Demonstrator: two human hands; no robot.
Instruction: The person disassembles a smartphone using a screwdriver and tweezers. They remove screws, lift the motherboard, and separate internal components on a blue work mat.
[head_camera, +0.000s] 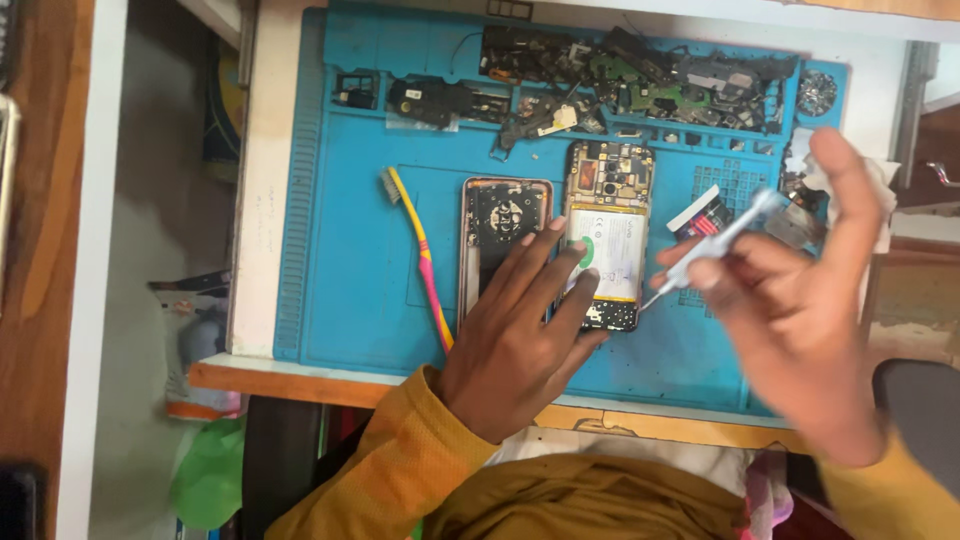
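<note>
Left hand is palm down, fingers spread and stretched forward, fingertips pressing flat, wrist bent a little, mustard sleeve pulled right up to it. Right hand is lifted and kinda motion-blurred, thumb and first fingers pinched together in a tight grip, index finger sticking up and curled, remaining fingers loose. Both forearms come in from the bottom edge, angled inward.

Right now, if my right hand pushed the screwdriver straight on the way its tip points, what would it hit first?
The right hand holds a slim white-handled screwdriver whose tip aims down-left. Carried straight on, it would probably first meet the lower edge of the opened phone with the white battery, near the left hand's fingertips, though height above it is unclear.
</note>
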